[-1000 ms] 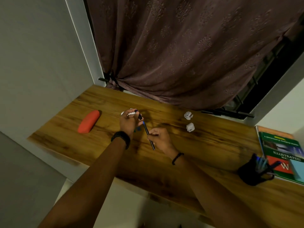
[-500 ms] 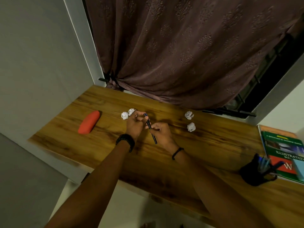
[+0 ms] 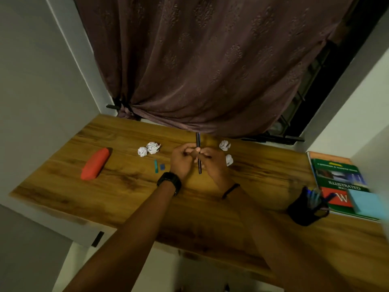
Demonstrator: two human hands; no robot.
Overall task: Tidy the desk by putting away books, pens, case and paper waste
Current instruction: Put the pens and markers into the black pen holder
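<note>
Now | both hands (image 3: 196, 160) pinching slim dark pen (image 3: 198, 153) | crumpled paper balls (image 3: 148, 149) | wood-grain desk (image 3: 130, 186)

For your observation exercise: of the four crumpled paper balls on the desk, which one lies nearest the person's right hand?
The paper ball just right of the right hand, almost touching it; the other three lie clearly farther away.
</note>
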